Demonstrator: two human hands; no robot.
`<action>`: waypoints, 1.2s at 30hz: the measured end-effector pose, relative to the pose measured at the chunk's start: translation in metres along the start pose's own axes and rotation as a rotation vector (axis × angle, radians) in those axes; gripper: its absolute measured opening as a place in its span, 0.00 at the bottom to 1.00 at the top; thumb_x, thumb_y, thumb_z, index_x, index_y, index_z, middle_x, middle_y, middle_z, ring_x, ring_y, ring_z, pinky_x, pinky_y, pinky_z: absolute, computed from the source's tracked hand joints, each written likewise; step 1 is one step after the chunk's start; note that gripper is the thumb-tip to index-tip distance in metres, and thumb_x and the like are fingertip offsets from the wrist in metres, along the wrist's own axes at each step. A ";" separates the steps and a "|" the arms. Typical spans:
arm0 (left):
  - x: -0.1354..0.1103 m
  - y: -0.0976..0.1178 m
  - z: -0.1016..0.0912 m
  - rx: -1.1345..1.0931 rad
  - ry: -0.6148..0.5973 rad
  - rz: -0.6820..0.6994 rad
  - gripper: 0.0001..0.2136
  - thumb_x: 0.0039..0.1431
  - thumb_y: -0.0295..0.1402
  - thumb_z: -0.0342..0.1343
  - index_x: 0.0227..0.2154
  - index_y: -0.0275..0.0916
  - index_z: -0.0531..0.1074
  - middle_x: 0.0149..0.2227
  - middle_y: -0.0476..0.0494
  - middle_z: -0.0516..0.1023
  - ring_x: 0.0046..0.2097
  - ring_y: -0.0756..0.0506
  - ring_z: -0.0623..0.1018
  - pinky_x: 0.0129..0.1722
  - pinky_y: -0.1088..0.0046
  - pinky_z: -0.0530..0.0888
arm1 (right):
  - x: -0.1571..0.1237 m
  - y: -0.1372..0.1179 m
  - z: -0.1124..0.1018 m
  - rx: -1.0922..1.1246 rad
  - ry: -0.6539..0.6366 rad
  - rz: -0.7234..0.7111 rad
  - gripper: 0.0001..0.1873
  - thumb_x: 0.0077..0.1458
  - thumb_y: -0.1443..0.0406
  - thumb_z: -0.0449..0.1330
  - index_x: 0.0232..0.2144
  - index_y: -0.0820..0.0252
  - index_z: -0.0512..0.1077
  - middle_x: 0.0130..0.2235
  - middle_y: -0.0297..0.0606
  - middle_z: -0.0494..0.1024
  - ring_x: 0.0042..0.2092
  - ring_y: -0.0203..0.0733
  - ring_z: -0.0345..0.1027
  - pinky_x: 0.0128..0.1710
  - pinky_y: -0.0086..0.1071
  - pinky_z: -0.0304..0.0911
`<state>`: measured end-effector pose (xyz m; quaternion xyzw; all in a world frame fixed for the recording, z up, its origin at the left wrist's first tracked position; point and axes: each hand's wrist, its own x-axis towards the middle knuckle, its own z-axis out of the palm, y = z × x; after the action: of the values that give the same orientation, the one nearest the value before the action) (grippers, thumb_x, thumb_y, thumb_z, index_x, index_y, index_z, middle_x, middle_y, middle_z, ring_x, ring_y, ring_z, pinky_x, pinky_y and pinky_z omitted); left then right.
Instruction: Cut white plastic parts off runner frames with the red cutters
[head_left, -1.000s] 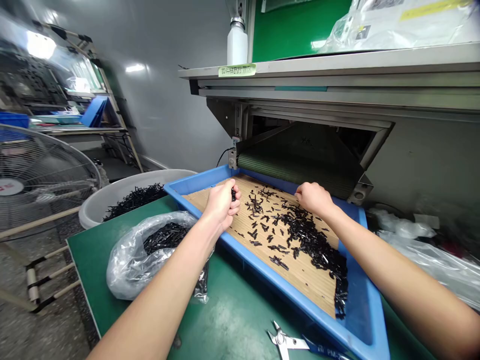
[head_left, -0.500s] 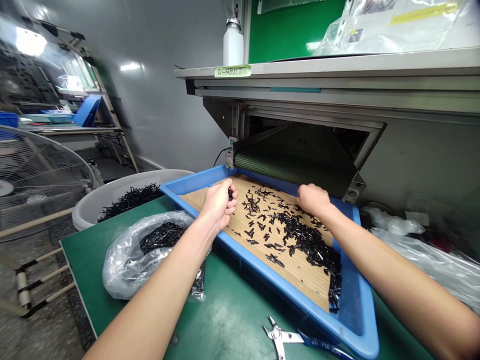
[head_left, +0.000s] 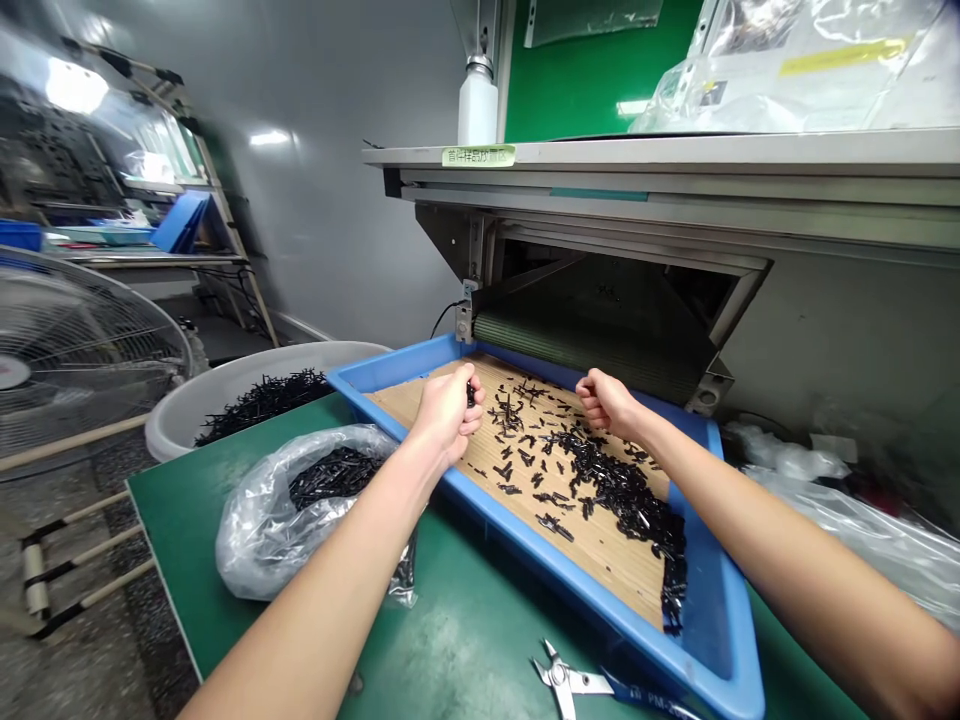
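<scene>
My left hand (head_left: 451,408) is closed around several small black plastic parts (head_left: 470,394), above the left side of a blue tray (head_left: 570,572). Over the tray's far right part, my right hand (head_left: 609,402) has its fingers curled together; what they hold, if anything, is hidden. Cardboard (head_left: 517,530) lines the tray. Loose black parts (head_left: 626,490) lie scattered on it and heap toward the right end. Left of the tray, a clear plastic bag (head_left: 259,530) stands open with more black parts inside, partly behind my left forearm.
Side cutters (head_left: 562,680) lie on the green table (head_left: 442,640) by the tray's near edge. A conveyor belt (head_left: 585,325) ends above the tray's far side, beneath a shelf (head_left: 675,150). At left stand a white tub (head_left: 176,415) of black parts and a fan (head_left: 82,340).
My right hand has shifted slightly left and turned so its curled fingers show. My left hand stays closed on the black parts. The whole view has moved a little.
</scene>
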<state>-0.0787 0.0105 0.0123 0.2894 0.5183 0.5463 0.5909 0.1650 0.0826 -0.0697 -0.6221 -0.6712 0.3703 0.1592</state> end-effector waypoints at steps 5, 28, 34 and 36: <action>0.002 0.000 -0.001 -0.001 -0.002 -0.001 0.11 0.61 0.34 0.54 0.25 0.38 0.62 0.21 0.52 0.63 0.15 0.58 0.56 0.12 0.83 0.46 | 0.002 0.008 -0.007 0.203 -0.118 -0.051 0.19 0.70 0.54 0.47 0.32 0.61 0.63 0.24 0.26 0.58 0.21 0.29 0.48 0.19 0.24 0.50; 0.000 0.002 0.002 -0.001 0.011 -0.020 0.11 0.63 0.32 0.51 0.25 0.37 0.62 0.20 0.53 0.63 0.15 0.58 0.55 0.12 0.84 0.46 | 0.004 0.015 -0.007 0.137 -0.052 -0.016 0.20 0.67 0.53 0.54 0.28 0.61 0.64 0.24 0.26 0.59 0.22 0.29 0.52 0.22 0.25 0.55; 0.000 0.002 0.001 0.001 0.010 -0.014 0.11 0.63 0.32 0.52 0.25 0.37 0.62 0.20 0.52 0.63 0.15 0.58 0.55 0.12 0.83 0.46 | -0.001 0.012 -0.025 0.226 -0.069 -0.118 0.19 0.66 0.53 0.48 0.28 0.59 0.61 0.23 0.25 0.52 0.22 0.31 0.44 0.21 0.25 0.49; 0.001 0.001 0.000 -0.004 0.006 -0.015 0.11 0.63 0.32 0.51 0.25 0.37 0.62 0.20 0.52 0.63 0.15 0.58 0.56 0.12 0.83 0.46 | -0.001 0.015 -0.021 0.177 -0.091 -0.115 0.17 0.61 0.53 0.51 0.27 0.59 0.63 0.21 0.26 0.54 0.21 0.31 0.45 0.21 0.27 0.48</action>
<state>-0.0792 0.0120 0.0133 0.2828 0.5212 0.5437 0.5940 0.1898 0.0875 -0.0655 -0.5487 -0.6770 0.4462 0.2036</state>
